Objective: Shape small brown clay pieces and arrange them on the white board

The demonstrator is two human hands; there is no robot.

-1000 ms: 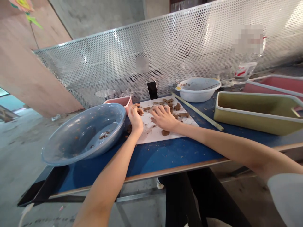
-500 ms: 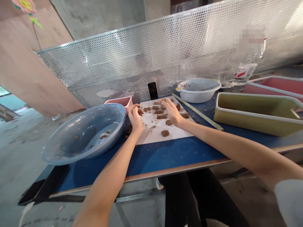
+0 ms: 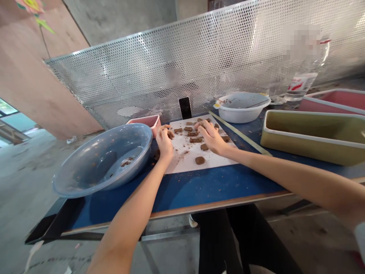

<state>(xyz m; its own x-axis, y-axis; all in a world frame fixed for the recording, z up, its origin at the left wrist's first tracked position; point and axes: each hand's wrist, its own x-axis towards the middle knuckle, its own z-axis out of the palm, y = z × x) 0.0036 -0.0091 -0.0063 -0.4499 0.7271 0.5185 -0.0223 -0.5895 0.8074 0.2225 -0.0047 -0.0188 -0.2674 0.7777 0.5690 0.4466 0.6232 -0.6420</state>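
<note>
A white board (image 3: 182, 163) lies on the blue table, with several small brown clay pieces and crumbs spread over it. Over the right half of the board is my right hand (image 3: 212, 139), its fingers partly bent and thumb apart, with no piece visible in its grip. A short clay bar (image 3: 195, 140) lies just left of it, and a rounded clay lump (image 3: 200, 160) sits closer to the front edge. At the board's left edge my left hand (image 3: 164, 142) is curled with fingers closed; brown shows at the fingertips, but what they hold is unclear.
A large blue basin (image 3: 102, 160) stands left, beside a small pink container (image 3: 145, 121). Behind the board leans a phone (image 3: 185, 108). A pale strip (image 3: 242, 133), a white basin (image 3: 242, 112), an olive planter (image 3: 308, 142) and a plastic bottle (image 3: 302, 82) are on the right.
My right hand has shifted right and back from lying spread over the clay, uncovering several pieces, and its fingers have drawn in. My left hand stays in place. The view has shifted slightly.
</note>
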